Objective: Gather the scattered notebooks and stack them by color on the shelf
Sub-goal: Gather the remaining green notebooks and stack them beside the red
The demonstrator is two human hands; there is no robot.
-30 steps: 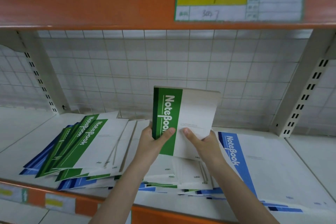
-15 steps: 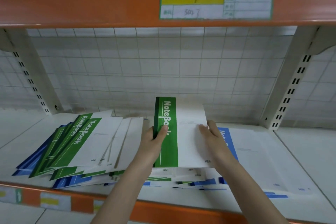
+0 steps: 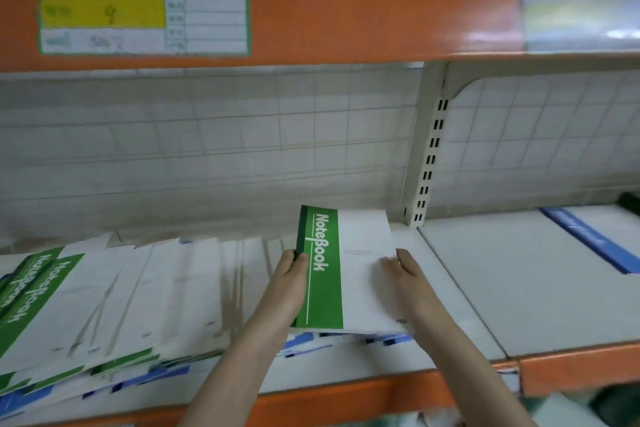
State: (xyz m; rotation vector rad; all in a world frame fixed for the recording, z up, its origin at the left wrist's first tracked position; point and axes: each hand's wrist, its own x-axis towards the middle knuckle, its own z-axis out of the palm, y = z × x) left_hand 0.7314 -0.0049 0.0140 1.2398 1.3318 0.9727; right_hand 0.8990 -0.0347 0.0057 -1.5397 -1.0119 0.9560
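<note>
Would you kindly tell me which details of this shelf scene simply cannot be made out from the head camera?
- Shelf label: motion blur makes its writing unreadable.
- Fanned notebooks: the left edge cuts them off, so no count.
- Blue-striped notebooks: mostly hidden under the green notebook in both hands' grip, left hand, right hand.
- Blue notebook: cut off at right, title blurred.
</note>
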